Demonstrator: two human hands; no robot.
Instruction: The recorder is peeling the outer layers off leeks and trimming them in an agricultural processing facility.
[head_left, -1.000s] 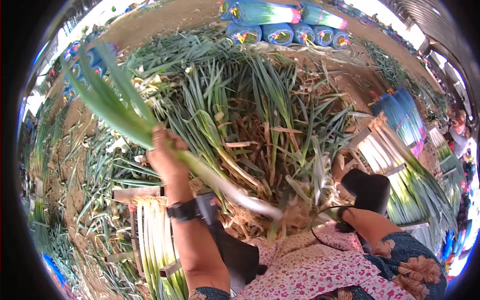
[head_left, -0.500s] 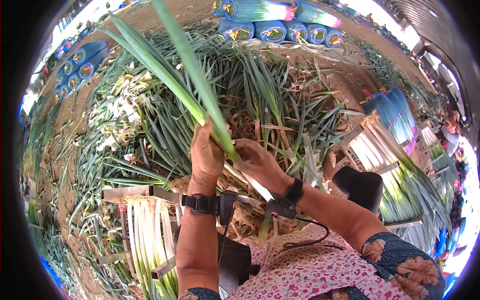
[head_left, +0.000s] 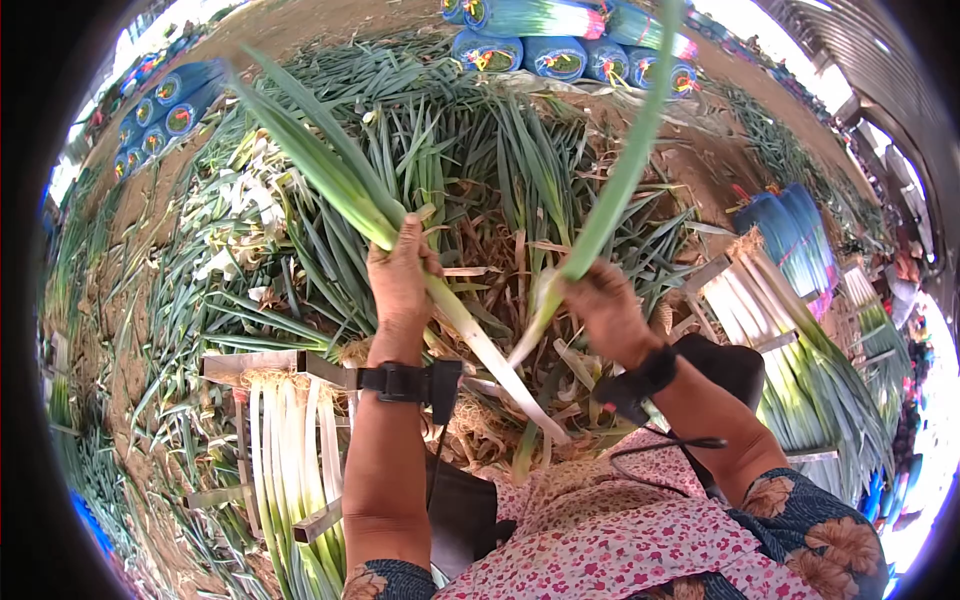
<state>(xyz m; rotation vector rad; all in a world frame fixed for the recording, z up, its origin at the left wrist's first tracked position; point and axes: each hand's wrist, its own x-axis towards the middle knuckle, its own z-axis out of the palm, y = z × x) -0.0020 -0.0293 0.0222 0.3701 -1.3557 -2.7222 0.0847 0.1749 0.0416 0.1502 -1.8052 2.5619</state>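
Observation:
My left hand [head_left: 398, 285] is closed around a leek [head_left: 490, 350] where its white shank turns green. The leaves fan up to the far left, and the white root end slants down toward my lap. In my right hand [head_left: 612, 315] is a long green leek leaf [head_left: 618, 195], standing up and away from the leek. Its pale lower end reaches down to the shank; whether it is still joined there I cannot tell. Beneath both hands lies a heap of leeks [head_left: 530, 160] with dry roots and peelings.
At my left a wooden frame [head_left: 250, 365] holds white-stemmed leeks; another bundle of leeks [head_left: 800, 370] lies in a frame at right. Blue-wrapped bundles [head_left: 555, 58] are stacked at the far side, with more at far left and right. Pale trimmings [head_left: 250, 215] litter the left.
My right hand has moved right, away from the left hand, drawing the leaf off to the side. More of the leek's white shank shows. My left hand keeps its hold.

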